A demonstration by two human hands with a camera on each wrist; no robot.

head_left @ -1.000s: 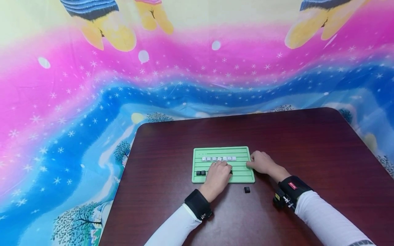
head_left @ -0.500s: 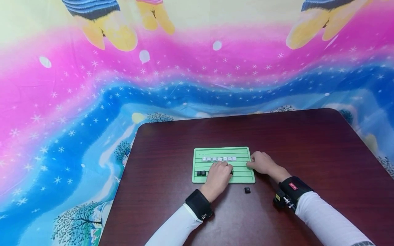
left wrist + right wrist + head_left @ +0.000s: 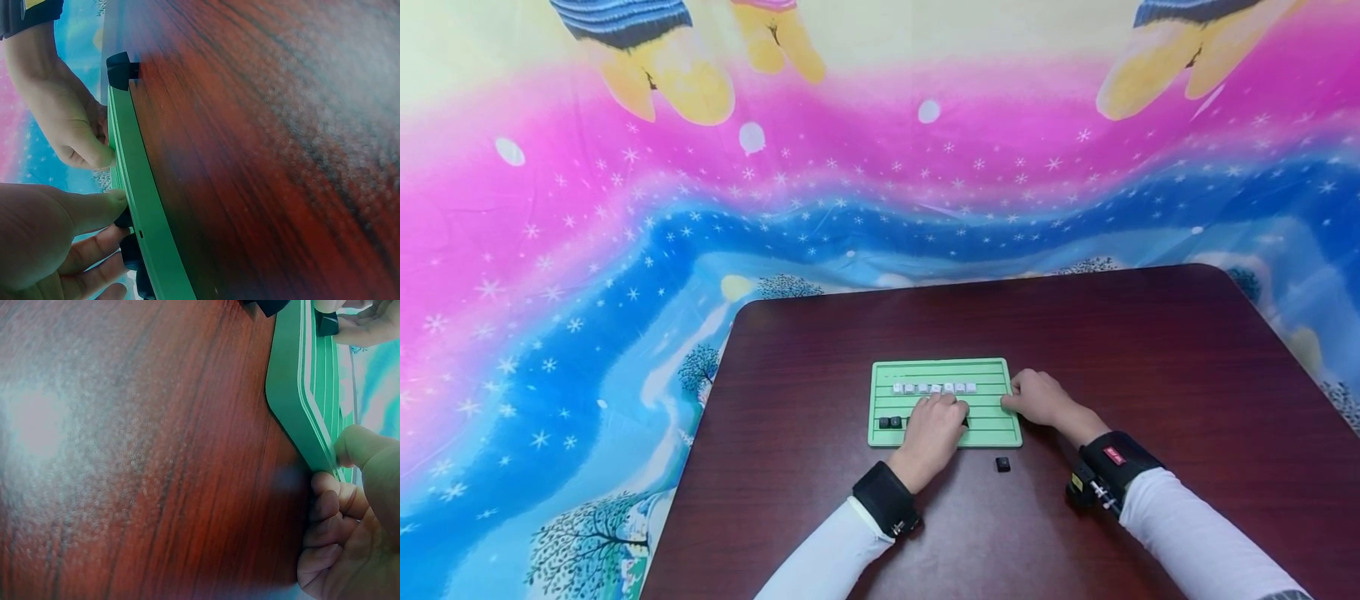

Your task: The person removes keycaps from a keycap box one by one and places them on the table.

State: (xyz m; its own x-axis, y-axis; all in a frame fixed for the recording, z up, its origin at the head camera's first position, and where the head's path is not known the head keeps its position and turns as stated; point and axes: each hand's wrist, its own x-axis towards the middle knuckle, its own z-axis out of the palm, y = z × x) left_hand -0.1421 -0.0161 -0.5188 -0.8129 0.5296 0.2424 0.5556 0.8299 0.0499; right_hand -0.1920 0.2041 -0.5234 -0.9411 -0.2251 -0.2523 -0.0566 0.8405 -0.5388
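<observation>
A light green grooved board (image 3: 992,429) lies on the table, bearing a row of small white keycaps (image 3: 948,388) and a nearer row of black keycaps (image 3: 890,422). Over the black row is my left hand (image 3: 928,437); its thumb and a finger pinch one black keycap (image 3: 124,217) at the board, seen in the left wrist view. That hand hides part of the row in the head view. My right hand (image 3: 1039,397) grips the board's right edge, thumb on top and curled fingers against the side, as the right wrist view shows.
A single black keycap (image 3: 1002,464) sits on the dark wooden table (image 3: 1075,333) just in front of the board. Behind the table hangs a colourful printed cloth (image 3: 865,167). Black straps with small cameras circle both wrists.
</observation>
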